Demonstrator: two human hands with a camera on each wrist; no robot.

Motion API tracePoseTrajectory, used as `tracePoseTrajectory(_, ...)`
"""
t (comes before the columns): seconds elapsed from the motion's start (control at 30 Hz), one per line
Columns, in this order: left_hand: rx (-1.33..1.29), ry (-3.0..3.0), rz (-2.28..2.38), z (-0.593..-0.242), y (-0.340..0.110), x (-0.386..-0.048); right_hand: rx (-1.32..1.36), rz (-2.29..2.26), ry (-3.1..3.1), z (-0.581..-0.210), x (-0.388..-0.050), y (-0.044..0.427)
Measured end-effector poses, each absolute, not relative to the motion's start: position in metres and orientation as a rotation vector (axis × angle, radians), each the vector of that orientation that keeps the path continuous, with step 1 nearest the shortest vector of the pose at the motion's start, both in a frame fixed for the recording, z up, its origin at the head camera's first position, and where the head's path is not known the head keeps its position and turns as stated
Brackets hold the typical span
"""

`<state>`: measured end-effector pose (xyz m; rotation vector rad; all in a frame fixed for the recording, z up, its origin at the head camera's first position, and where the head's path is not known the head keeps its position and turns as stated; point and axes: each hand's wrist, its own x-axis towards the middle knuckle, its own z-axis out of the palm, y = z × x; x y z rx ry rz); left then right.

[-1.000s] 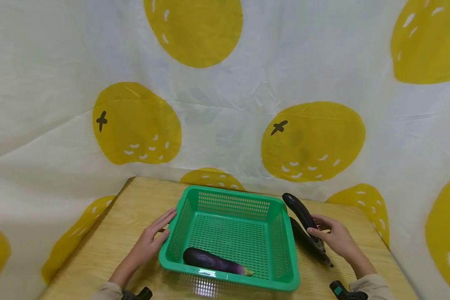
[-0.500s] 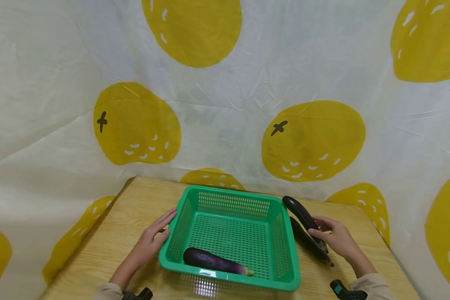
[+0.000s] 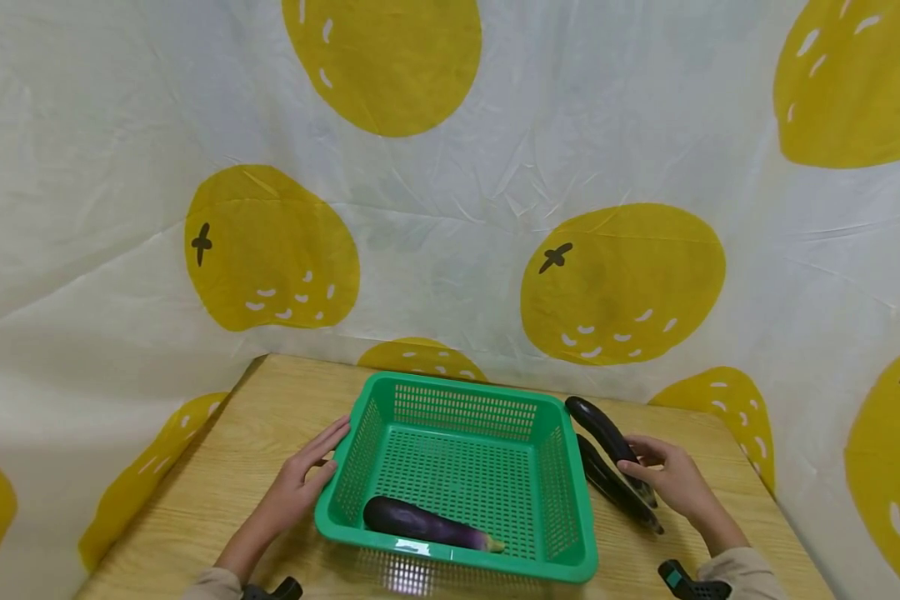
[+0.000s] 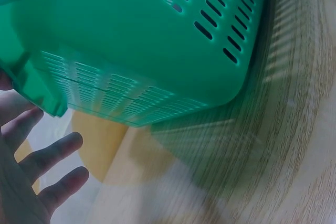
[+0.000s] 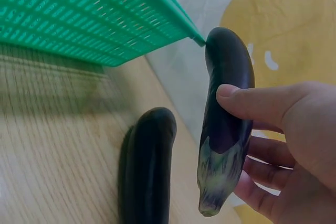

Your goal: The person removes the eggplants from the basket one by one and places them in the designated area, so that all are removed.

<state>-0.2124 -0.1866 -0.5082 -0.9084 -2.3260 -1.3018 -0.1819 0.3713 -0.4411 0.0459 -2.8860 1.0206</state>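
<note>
My right hand point(image 3: 675, 477) holds a dark eggplant point(image 3: 598, 427) between thumb and fingers, right of the green basket point(image 3: 583, 500). In the right wrist view this eggplant point(image 5: 227, 77) is raised, its tip close to the basket's rim. A second eggplant point(image 3: 617, 487) lies on the table beside the basket. Another eggplant point(image 3: 423, 525) lies inside the basket along its near wall. My left hand point(image 3: 292, 492) rests against the basket's left rim; in the left wrist view its fingers point(image 4: 55, 153) are spread and fairly straight by the rim.
The wooden table point(image 3: 195, 492) meets a white cloth point(image 3: 435, 275) with yellow fruit prints behind it. Black devices point(image 3: 693, 583) are at both wrists, below the hands.
The far end of the eggplant in my right hand has dipped slightly. My left hand keeps its place at the basket's rim.
</note>
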Motion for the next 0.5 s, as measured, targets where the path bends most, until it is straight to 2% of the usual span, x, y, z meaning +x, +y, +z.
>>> tracePoseTrajectory(0.5, -0.868, -2.354, -1.337, -0.5114, -0.1866, -0.2138, -0.058, 1.062, -2.894, -0.4513, -0.1841, 0.3783)
